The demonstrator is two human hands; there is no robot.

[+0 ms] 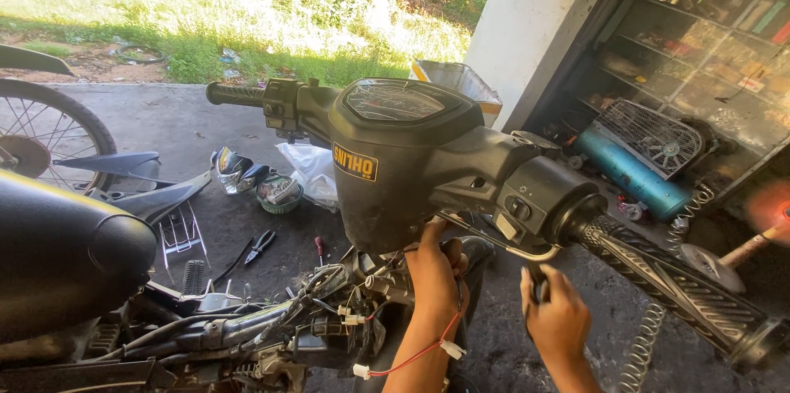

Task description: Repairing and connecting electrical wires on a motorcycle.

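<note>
The left hand (432,265) reaches up under the black handlebar cover (395,154), fingers hidden, while the right hand (555,315) just beside it grips a thin dark tool (536,278) pointing up.

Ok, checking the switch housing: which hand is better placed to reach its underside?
Probably the right hand: it sits just below the switch housing, holding a dark tool pointed up. The left hand is under the black cover.

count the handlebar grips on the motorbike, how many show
2. One handlebar grip sticks out at the upper left, toward the grass. The other handlebar grip runs to the lower right, just beyond the right hand.
</note>
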